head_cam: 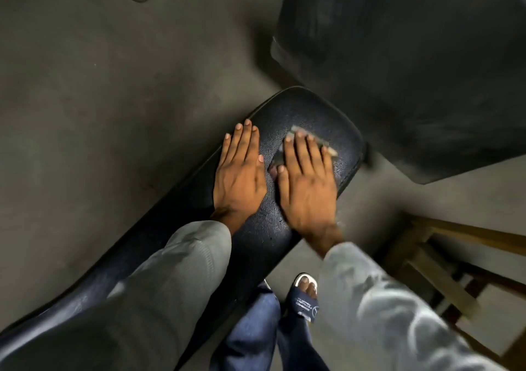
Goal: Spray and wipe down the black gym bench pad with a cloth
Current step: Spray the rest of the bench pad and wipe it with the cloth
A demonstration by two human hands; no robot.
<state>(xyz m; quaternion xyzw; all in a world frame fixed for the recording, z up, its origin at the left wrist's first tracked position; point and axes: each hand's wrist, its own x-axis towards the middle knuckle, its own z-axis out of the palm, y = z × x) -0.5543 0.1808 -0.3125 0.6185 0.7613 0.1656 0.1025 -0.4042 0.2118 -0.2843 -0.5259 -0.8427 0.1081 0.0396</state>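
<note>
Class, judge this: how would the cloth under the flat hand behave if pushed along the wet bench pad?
The cloth lies thin under the right hand, so it is probably floppy. Droplets on the bench pad suggest it would glide, perhaps bunching.

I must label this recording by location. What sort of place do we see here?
Probably a gym or workout room, though little of it shows. A long black padded bench stands on a dark matte floor, another large dark pad stands close by, and a wooden stool is at the right.

The long black padded vinyl bench (307,114), beaded with droplets, lies under both hands; a small grey cloth (321,144) lies flattened beneath the right hand's (307,182) fingers.
</note>
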